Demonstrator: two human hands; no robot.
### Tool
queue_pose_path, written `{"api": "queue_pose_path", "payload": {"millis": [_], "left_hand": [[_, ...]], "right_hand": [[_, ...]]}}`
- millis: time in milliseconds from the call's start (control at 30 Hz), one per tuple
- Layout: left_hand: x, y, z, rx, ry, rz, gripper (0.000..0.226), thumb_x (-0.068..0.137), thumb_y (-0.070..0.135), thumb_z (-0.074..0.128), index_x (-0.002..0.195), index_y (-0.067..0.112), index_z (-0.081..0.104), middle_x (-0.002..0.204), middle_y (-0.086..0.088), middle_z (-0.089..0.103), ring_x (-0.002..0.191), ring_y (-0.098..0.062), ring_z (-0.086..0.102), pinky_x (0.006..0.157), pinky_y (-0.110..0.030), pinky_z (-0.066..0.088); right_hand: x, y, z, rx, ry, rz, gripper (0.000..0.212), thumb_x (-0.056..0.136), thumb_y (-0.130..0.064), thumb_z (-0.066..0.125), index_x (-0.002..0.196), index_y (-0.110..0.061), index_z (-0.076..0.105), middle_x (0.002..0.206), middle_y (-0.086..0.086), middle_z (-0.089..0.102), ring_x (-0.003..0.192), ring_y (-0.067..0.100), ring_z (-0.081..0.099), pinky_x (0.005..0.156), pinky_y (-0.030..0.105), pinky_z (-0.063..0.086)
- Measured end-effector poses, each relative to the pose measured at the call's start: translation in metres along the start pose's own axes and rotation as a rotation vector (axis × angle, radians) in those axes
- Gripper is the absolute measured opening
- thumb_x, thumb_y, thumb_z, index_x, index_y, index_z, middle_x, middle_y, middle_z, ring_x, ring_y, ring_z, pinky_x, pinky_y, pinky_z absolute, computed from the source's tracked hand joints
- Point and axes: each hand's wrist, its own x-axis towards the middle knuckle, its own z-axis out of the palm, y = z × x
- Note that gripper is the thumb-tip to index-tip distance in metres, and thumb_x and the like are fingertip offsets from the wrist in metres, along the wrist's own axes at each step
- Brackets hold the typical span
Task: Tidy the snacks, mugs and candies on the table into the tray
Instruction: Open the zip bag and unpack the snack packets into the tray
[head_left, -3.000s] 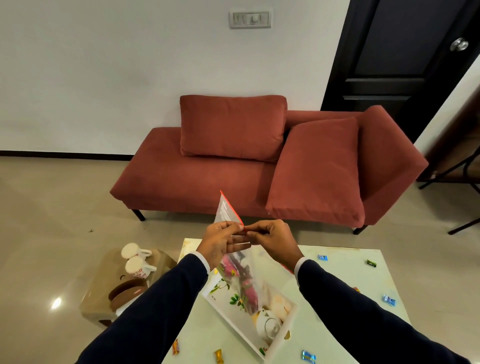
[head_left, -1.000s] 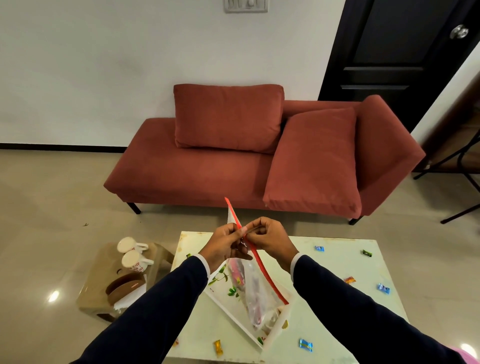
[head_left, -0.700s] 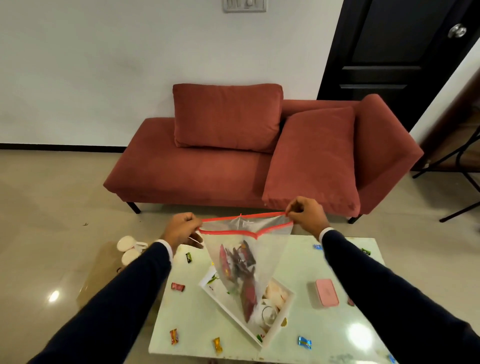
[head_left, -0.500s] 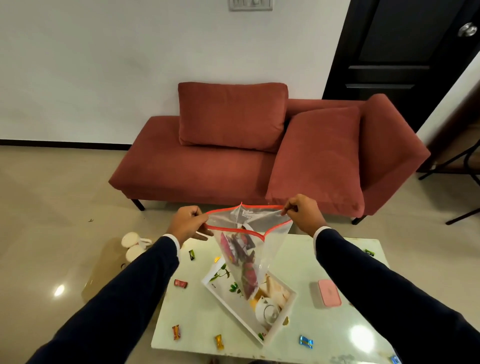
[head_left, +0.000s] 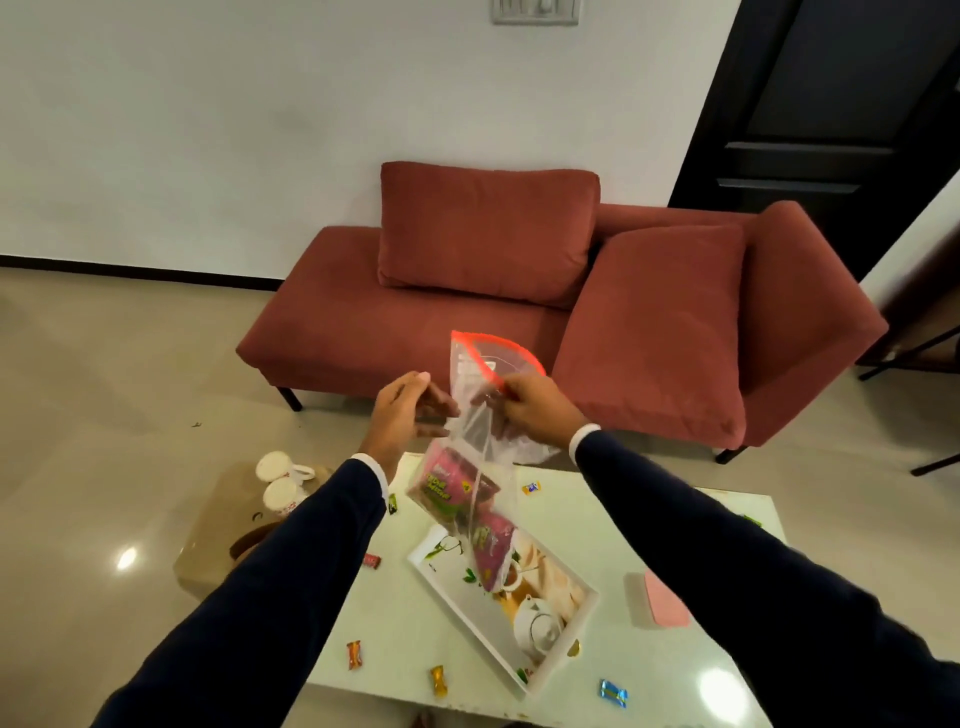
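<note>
Behind the table: rust-red sofa (head_left: 545, 312) along the wall, two loose cushions on it
Table (head_left: 415, 623): pale glossy top
Side stand (head_left: 218, 519): low, just off the table's left edge, two white mugs (head_left: 280, 483) lying on it
Tray (head_left: 467, 597): white, floral print, sits angled mid-table
Zip bag (head_left: 485, 441): clear with an orange seal, held up over the tray, pink snack packs (head_left: 447, 486) inside
Right hand (head_left: 537, 405): pinching the bag near its top
Left hand (head_left: 408, 410): fingers loose and spread, right beside the bag, gripping nothing
Pink case (head_left: 667, 600): flat near the right edge
Candies (head_left: 439, 680): scattered, several along the near edge
</note>
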Motion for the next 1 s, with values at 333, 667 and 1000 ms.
{"api": "queue_pose_path", "payload": {"millis": [333,667,1000], "left_hand": [[-0.034,-0.131,-0.023,0.071,-0.043,-0.710,0.071,0.099,0.072,0.027,0.120,0.013,0.062,0.124,-0.012,0.064,0.112,-0.032,0.058,0.098,-0.046,0.043],[0.008,-0.037,-0.010,-1.135,-0.034,-0.524,0.077,0.103,0.066,0.010,0.163,0.018,0.019,0.162,-0.034,0.011,0.150,-0.053,0.011,0.127,-0.054,0.011],[0.023,0.004,0.041,-0.638,-0.015,-0.150,0.074,0.082,0.073,0.053,0.135,0.022,0.065,0.121,-0.013,0.074,0.109,-0.033,0.069,0.098,-0.049,0.054]], "right_hand": [[0.025,-0.078,-0.047,0.527,-0.116,-0.160,0.027,0.101,-0.004,0.052,0.121,0.006,0.066,0.082,-0.002,0.075,0.083,0.025,0.067,0.087,0.027,0.055],[-0.028,-0.107,-0.117,0.973,-0.202,-0.203,0.035,0.093,-0.012,0.056,0.126,-0.004,0.065,0.098,0.009,0.076,0.095,0.024,0.072,0.107,0.052,0.044],[-0.070,-0.063,-0.142,1.123,-0.027,0.185,0.048,0.086,-0.036,0.076,0.108,0.007,0.072,0.115,0.044,0.056,0.104,0.043,0.068,0.089,0.042,0.057]]}}
